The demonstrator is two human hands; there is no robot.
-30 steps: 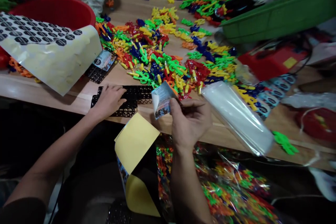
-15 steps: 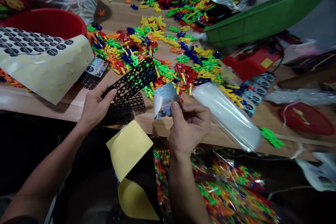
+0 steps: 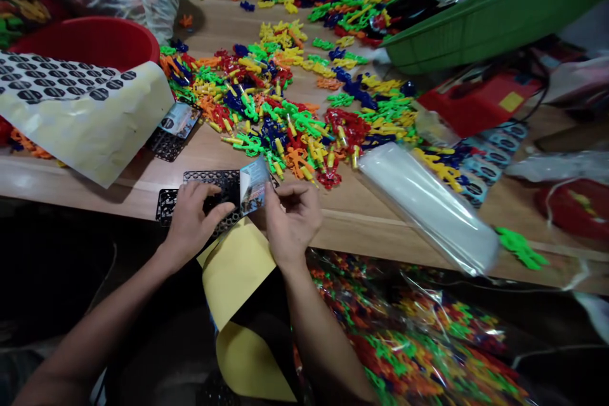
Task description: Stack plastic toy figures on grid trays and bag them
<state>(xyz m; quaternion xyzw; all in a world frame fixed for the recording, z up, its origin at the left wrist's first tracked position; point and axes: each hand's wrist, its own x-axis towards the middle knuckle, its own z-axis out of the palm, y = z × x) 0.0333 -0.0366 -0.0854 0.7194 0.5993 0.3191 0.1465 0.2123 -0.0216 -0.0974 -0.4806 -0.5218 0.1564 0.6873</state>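
Head view: right hand (image 3: 292, 219) pinches a printed label (image 3: 254, 185), now moved in beside left hand (image 3: 193, 222), which has dropped back, unclenched, onto a black plastic grid panel (image 3: 209, 176), both at the worktop (image 3: 380, 228) edge above a yellow backing sheet (image 3: 233, 273).

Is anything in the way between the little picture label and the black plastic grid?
No, nothing visible stands between them. The right hand pinches the printed label right over the edge of the black plastic grid, and the left hand rests on that grid.
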